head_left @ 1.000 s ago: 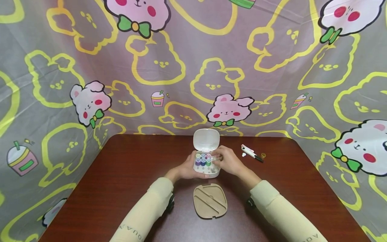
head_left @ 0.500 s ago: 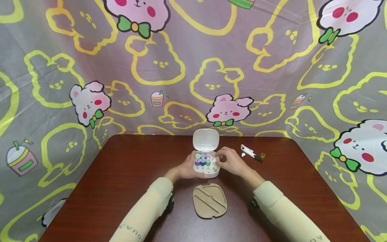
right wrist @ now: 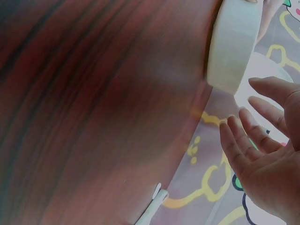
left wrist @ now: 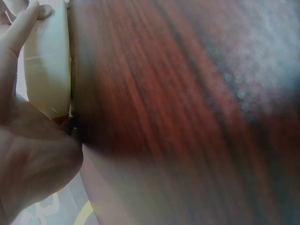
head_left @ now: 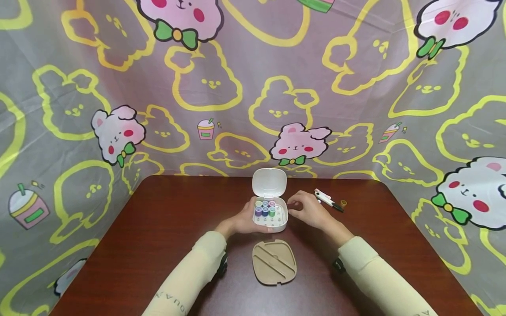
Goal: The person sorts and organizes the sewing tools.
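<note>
Six coloured spools stand in two rows inside the white box, which sits on the tabletop with its lid raised. Compared with half a second ago, the right hand has drawn back from over the box to just beside it, its fingers loosely extended and seemingly empty. That leaves the right-side pegs uncovered and the spools undisturbed. Only the left hand now grips the box, apparently steadying it.
</note>
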The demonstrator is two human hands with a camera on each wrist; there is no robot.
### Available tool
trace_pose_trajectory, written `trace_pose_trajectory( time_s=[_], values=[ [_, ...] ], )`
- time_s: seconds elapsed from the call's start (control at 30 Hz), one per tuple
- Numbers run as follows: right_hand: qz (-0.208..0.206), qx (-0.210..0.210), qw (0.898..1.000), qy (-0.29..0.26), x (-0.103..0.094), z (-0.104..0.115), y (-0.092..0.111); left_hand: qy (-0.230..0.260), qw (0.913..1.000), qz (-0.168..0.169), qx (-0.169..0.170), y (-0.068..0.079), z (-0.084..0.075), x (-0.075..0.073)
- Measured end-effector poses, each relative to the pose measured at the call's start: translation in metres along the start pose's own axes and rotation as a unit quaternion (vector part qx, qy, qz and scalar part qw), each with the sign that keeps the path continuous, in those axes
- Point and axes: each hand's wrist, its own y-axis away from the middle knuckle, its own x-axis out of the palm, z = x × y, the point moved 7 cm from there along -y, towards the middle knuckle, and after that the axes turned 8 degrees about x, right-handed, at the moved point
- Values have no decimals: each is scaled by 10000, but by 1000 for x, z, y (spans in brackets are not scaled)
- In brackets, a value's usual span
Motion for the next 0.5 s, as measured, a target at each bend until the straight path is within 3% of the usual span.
trace_pose_trajectory(
  time_s=[0.23, 0.5],
  values=[
    [-98, 56, 9996, 275, -7, -11, 2, -21, 10000, -17, -22, -3, 5, 0],
    [-54, 137, 9997, 214, -11, -17, 4, -2, 10000, -23, 75, 0, 0, 0]
  ],
)
